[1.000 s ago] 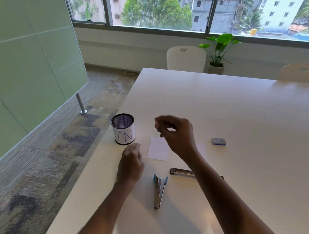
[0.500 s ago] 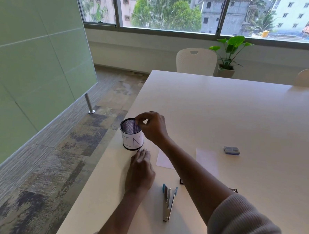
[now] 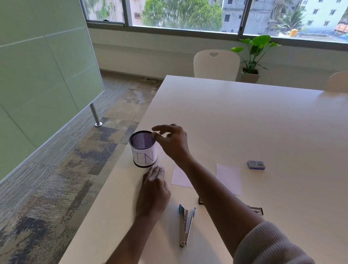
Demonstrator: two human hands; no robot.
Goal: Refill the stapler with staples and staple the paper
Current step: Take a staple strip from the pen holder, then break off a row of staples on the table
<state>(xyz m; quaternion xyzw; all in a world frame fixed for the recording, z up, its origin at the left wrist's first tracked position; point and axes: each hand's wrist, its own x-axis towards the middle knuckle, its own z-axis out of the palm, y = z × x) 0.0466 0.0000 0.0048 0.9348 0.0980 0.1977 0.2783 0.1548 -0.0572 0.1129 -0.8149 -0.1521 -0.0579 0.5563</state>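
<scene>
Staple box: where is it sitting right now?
Head view: the staple box lies on the table, right of centre, just beyond the right-hand paper sheet.

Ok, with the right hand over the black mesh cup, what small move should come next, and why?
Probably draw the right hand back from the black mesh cup toward the small blue-grey box, likely staples. Its fingers look parted with nothing visible in them, the silver stapler with blue ends lies open, and no hand touches the box.
</scene>
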